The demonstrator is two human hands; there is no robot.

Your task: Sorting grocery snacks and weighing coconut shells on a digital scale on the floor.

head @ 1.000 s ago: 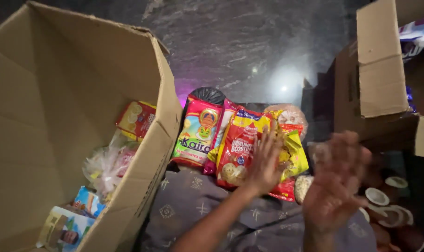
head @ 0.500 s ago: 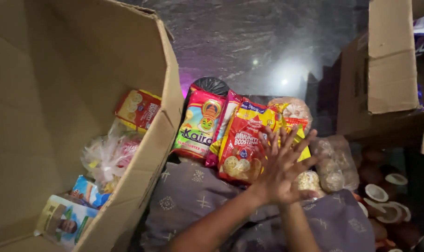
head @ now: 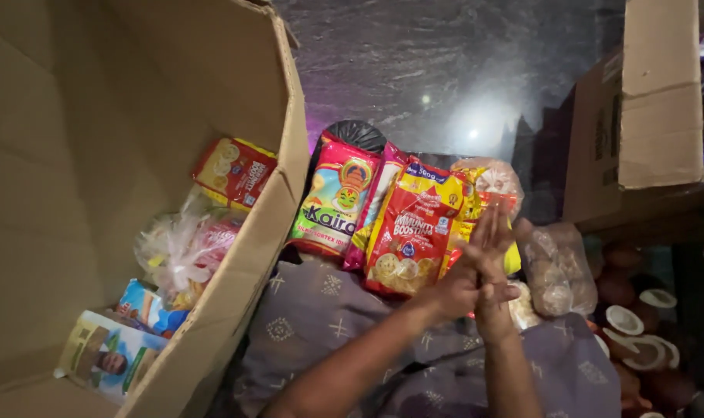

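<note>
Both hands had closed together since the earlier frame: left hand [head: 456, 282] and right hand [head: 493, 290] pressed palm to palm, holding nothing, just before the red biscuit packet [head: 410, 236]. Picking it up called for parting them.

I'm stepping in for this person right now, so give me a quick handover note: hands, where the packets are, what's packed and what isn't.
Left hand and right hand: pressed palm to palm, no grip on anything, over the red biscuit packet.
In the large brown cardboard box: a red-yellow snack packet, a clear plastic bag, two small printed cartons.
Outside it, on the lap: the pink-green packet, the biscuit packet, a yellow packet, a clear bag of round pieces.
</note>
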